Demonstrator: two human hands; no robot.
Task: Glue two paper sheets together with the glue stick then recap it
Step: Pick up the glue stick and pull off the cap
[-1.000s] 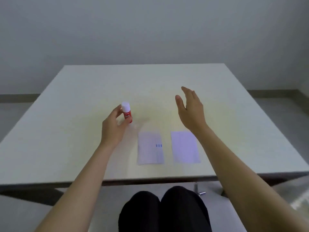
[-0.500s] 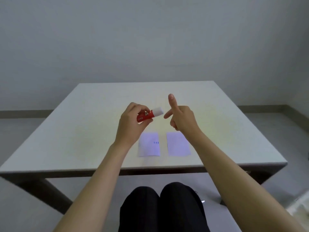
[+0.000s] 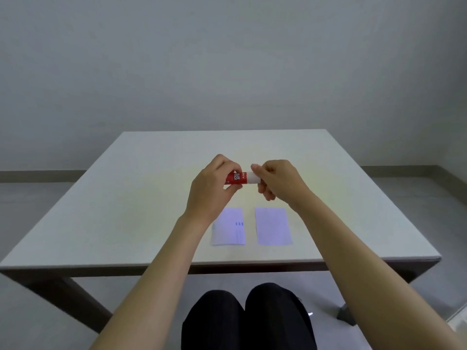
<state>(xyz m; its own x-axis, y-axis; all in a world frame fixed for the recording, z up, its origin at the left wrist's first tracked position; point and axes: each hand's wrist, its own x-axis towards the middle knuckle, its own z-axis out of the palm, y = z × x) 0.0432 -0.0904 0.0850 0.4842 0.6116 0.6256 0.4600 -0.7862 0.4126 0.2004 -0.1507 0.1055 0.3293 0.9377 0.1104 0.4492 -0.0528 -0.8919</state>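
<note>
A red glue stick (image 3: 237, 178) with a white cap (image 3: 253, 178) is held level above the table, cap pointing right. My left hand (image 3: 211, 190) grips its red body. My right hand (image 3: 279, 181) pinches the white cap, which sits on the stick. Two small white paper sheets lie side by side near the table's front edge: the left sheet (image 3: 231, 229) carries small blue marks and is partly hidden by my left wrist, the right sheet (image 3: 273, 226) is plain.
The white table (image 3: 126, 203) stretches wide to the left, right and behind the sheets. Its front edge runs just below the papers. My dark-clothed knees (image 3: 249, 317) are under it, and a grey wall stands behind.
My left hand lifted the glue stick off the table and turned it level. My right hand, open before, closed onto the white cap. The view pulled back from the table.
</note>
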